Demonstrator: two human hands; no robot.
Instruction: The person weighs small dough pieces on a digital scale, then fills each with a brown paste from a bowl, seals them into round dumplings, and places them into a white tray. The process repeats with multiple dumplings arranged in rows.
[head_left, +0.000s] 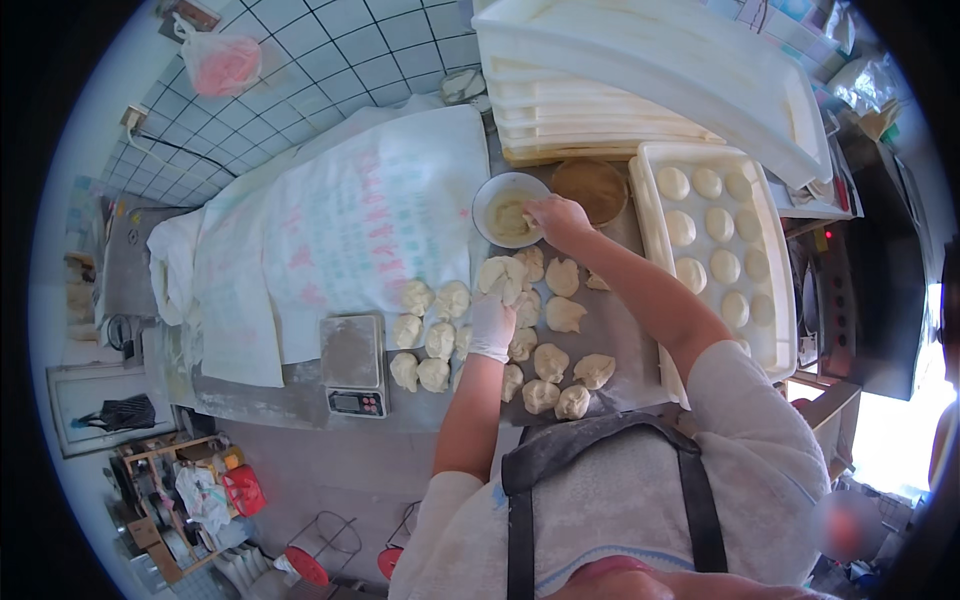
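My left hand (493, 324), in a thin pale glove, grips a lump of dough (502, 277) above other dough pieces on the worktop. Bare, my right hand (559, 221) reaches over the rim of a white bowl (487, 196) with pale, wet-looking contents. Its fingertips are at the contents; whether they hold anything cannot be made out. Several rough dough pieces (551, 363) lie around my left hand and towards the table's front edge. Beside the bowl is a round container of brown material (589, 187), partly behind my right hand.
A white tray (786, 300) of smooth dough rounds stands at the right, beside stacked white trays (585, 112). A digital kitchen scale (352, 360) sits left of the dough. Printed white cloth sheets (360, 217) cover much of the worktop. Low red stools (306, 565) stand on the floor.
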